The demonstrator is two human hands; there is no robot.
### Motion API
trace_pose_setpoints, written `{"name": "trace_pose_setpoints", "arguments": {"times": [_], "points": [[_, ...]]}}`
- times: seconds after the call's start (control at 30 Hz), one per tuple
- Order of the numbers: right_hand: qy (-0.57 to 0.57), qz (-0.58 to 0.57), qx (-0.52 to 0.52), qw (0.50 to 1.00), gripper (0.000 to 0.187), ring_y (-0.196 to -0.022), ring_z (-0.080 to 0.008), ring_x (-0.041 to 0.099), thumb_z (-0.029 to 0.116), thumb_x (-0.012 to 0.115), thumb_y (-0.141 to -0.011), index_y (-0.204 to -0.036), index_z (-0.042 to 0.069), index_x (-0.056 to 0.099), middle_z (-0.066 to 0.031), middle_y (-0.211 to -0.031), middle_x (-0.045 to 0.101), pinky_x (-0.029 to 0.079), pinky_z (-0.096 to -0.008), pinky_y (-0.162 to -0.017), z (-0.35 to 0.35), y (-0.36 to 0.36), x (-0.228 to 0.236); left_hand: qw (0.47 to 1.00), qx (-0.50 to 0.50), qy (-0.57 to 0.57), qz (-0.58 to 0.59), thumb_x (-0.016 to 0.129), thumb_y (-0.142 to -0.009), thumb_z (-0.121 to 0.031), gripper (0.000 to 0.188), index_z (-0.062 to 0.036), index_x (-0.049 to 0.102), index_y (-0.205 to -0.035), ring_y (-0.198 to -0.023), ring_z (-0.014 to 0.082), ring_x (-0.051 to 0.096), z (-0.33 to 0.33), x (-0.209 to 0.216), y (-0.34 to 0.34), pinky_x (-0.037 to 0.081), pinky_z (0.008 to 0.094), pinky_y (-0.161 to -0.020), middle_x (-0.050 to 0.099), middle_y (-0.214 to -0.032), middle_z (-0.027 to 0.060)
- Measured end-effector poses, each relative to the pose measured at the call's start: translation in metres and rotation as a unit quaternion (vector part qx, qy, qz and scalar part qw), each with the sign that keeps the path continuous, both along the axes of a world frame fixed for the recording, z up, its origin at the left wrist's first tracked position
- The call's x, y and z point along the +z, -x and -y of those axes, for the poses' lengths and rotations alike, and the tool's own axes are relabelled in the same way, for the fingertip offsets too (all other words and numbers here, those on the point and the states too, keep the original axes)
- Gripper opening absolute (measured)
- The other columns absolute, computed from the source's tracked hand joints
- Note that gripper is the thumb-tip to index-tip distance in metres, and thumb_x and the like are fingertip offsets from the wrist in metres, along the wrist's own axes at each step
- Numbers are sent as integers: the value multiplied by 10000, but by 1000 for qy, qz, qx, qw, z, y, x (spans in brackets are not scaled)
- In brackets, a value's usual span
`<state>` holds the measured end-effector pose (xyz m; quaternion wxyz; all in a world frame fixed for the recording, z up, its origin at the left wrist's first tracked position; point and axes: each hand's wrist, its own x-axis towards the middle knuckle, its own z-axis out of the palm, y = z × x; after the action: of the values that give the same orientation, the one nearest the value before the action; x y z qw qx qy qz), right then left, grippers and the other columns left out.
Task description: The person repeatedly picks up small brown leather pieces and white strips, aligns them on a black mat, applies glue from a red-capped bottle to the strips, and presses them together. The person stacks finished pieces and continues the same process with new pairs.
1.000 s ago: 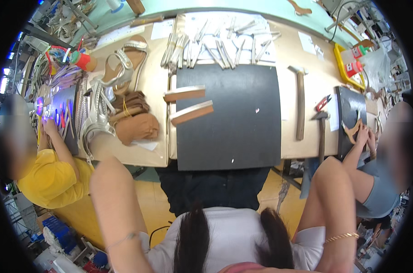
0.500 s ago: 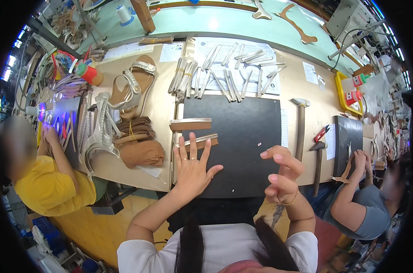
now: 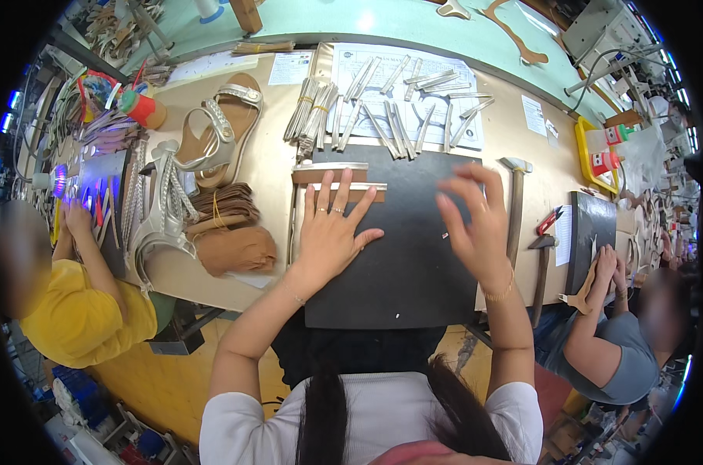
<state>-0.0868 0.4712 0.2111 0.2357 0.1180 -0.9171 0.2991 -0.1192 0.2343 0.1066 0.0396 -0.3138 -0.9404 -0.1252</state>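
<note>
My left hand (image 3: 326, 239) lies flat and open, its fingers spread over the left part of a black mat (image 3: 390, 271). Its fingertips rest on a narrow silver strip (image 3: 371, 187) that lies along a brown strip (image 3: 377, 197). Just beyond, a second silver strip (image 3: 351, 166) sits on another brown strip (image 3: 344, 176), roughly parallel to the first. Over the right side of the mat is my right hand (image 3: 479, 225), open, with its fingers bent and apart and nothing seen between them.
Many loose silver strips (image 3: 398, 128) lie on printed paper behind the mat, beside bundled ones (image 3: 311, 112). Two hammers (image 3: 515, 205) lie to the right. A sandal (image 3: 231, 132) and brown bundles (image 3: 235, 249) are at left. Co-workers sit on both sides.
My right hand has moved forward over the mat. The strip pair under my left fingertips has slid away from me, straightened and come closer to the farther pair. The view has shifted slightly.
</note>
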Motion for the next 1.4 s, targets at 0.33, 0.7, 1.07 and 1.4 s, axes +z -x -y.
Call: {"name": "trace_pose_setpoints", "arguments": {"times": [0.33,0.7,1.07,1.4], "points": [[-229,79,-67,968,238,-1171,-295,522,273,806,-791,-889,59,776,-84,-1260,596,387,-508,-974,37,127,-56,997,59,-27,40,553,-909,-641,744,-240,437,-1526,-1502,410,221,-2,4,-22,176,595,-1190,225,-1637,202],[-267,152,-147,940,237,-1149,-301,563,281,786,-776,-807,46,775,-113,-1265,628,395,-508,-968,44,155,-75,998,52,-41,12,573,-914,-612,744,-213,433,-1526,-1519,398,178,9,0,7,151,580,-1207,205,-1642,208],[376,319,32,870,236,-1105,-166,563,276,773,-862,-805,48,757,-101,-1269,625,378,-327,-1025,4,112,-23,999,40,-29,8,604,-917,-572,783,-166,386,-1550,-1515,343,222,13,-2,-5,132,569,-1214,263,-1633,164],[433,275,56,856,221,-1125,-149,555,243,748,-902,-881,23,753,-88,-1237,631,389,-319,-1010,5,67,-8,997,31,-54,-40,637,-916,-521,856,-120,279,-1582,-1508,340,252,10,-1,-3,132,595,-1205,250,-1636,178]]}}
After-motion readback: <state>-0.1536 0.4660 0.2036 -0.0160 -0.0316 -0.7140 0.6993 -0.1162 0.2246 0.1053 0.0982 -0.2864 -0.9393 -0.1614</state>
